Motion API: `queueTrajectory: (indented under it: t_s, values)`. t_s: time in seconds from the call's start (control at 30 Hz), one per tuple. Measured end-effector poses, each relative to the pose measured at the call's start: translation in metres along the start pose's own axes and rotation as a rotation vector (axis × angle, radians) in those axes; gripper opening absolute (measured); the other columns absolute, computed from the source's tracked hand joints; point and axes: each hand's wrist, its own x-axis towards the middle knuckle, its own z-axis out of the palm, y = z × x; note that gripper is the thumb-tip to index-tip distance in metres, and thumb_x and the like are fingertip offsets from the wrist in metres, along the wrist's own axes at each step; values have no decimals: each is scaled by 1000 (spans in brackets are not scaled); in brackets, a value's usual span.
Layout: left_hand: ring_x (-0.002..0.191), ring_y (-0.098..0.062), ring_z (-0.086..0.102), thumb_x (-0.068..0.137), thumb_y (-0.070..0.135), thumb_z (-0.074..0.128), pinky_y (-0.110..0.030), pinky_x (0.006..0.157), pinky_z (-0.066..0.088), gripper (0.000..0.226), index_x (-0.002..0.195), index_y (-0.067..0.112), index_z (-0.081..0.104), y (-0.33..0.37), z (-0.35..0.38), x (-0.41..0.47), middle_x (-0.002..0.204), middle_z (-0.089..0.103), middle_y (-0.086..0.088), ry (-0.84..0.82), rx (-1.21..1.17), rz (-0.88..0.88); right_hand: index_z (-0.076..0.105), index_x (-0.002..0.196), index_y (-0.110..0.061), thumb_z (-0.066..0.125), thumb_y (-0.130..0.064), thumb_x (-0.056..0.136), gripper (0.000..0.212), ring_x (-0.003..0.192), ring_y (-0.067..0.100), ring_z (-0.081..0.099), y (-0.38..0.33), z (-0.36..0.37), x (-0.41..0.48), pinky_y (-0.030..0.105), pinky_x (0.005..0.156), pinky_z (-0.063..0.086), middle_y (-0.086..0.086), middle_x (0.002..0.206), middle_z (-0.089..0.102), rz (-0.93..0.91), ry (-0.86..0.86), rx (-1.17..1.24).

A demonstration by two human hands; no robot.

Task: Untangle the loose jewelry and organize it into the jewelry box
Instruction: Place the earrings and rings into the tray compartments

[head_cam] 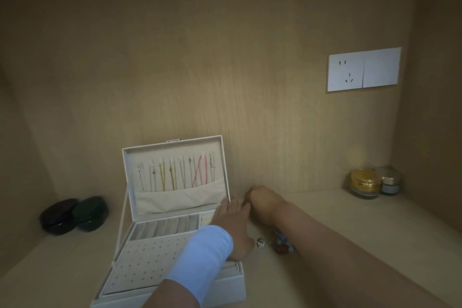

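Far left on the shelf [57, 270], two dark oval cases [75, 215] sit side by side and touching, one black and one dark green. Next to them the jewelry box [225, 285] stands open, its lid [175, 146] upright against the back wall. Thin necklaces [175, 175] hang in a row inside the lid, silver, gold and one pink, with their ends tucked into a cloth pocket. Below lie a row of ring slots and a panel dotted with small holes.

The left hand [232, 225], with a pale blue band [207, 252] around the wrist, reaches across the right edge of the box. Its fingers are stretched out straight toward the right hand [262, 201] and meet it; nothing can be seen in their grasp. The right hand rests on the shelf just beside the box, close to the wall, fingers curled under; I cannot tell if it holds anything.

The loose jewelry [281, 245], a small heap of beads and a silver piece, lies on the shelf between the two forearms, just right of the box. Higher up is a white wall socket [363, 70]. In the right corner stand a gold jar [363, 182] and a small grey jar [390, 184].
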Motion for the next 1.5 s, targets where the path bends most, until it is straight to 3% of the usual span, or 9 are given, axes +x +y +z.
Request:
queueTrajectory:
  t_s: [0.23, 0.4, 0.63, 0.77, 1.03, 1.17, 1.3, 1.4, 1.5]
  values:
    - [148, -29, -19, 92, 39, 53, -39, 121, 2, 87, 153, 37, -8, 3, 3, -5, 163, -15, 4, 9, -66, 60, 76, 93, -9, 54, -7, 85, 23, 92, 28, 67, 17, -6, -37, 27, 80, 51, 12, 97, 72, 20, -43, 127]
    - [150, -27, -12, 91, 37, 56, -38, 122, 4, 84, 154, 38, 0, 8, 7, -3, 164, -10, 5, 101, -179, 82, 74, 115, -12, 59, -12, 92, 28, 107, 20, 65, 13, -13, -64, 19, 85, 44, 6, 116, 71, 50, 140, 263]
    - [124, -16, 50, 88, 21, 53, -33, 105, 40, 56, 140, 40, 42, 5, 4, -6, 139, 50, 12, 510, -359, 151, 72, 73, -12, 70, -20, 90, 18, 54, -6, 54, -15, -34, -80, 9, 53, 39, -8, 64, 64, 157, 319, 793]
    - [95, -6, 65, 85, 24, 68, -27, 92, 50, 24, 107, 35, 71, -8, -4, -12, 99, 72, 15, 595, -607, 131, 75, 76, -8, 71, -20, 91, 20, 46, 4, 52, -29, -45, -89, 15, 43, 38, -2, 63, 69, 187, 276, 1027]
    - [80, -1, 65, 83, 18, 73, -19, 79, 49, 19, 77, 35, 73, -34, -3, -21, 78, 72, 18, 692, -744, 120, 76, 89, -9, 65, -21, 96, 18, 57, 14, 56, -20, -50, -97, 18, 47, 45, 3, 89, 77, 146, 196, 970]
    - [80, -4, 64, 83, 17, 72, -19, 76, 48, 16, 78, 32, 74, -37, 6, -20, 79, 72, 14, 685, -864, 95, 76, 97, -17, 70, -15, 91, 8, 56, 3, 58, -9, -53, -107, 21, 56, 50, -2, 89, 75, 88, 118, 866]
    - [81, -13, 66, 83, 16, 71, -30, 80, 54, 11, 81, 26, 74, -27, 9, -19, 81, 72, 8, 642, -998, 100, 72, 103, -15, 76, -6, 84, 21, 56, 15, 62, -27, -56, -108, 21, 45, 40, 5, 88, 75, -38, 109, 1034]
    - [71, -15, 63, 84, 18, 71, -28, 64, 50, 7, 89, 23, 72, -23, 6, -25, 83, 70, 3, 604, -1116, 142, 76, 90, -7, 79, -4, 82, 9, 44, 12, 55, -38, -56, -107, 15, 40, 35, -2, 68, 73, -42, 202, 1039]
    - [63, -10, 57, 80, 21, 78, -23, 56, 46, 18, 96, 24, 70, -24, 7, -31, 85, 69, 4, 535, -1124, 202, 73, 92, -8, 79, -6, 82, 13, 45, 15, 57, -38, -58, -110, 17, 39, 34, 5, 80, 77, -10, 169, 1054]
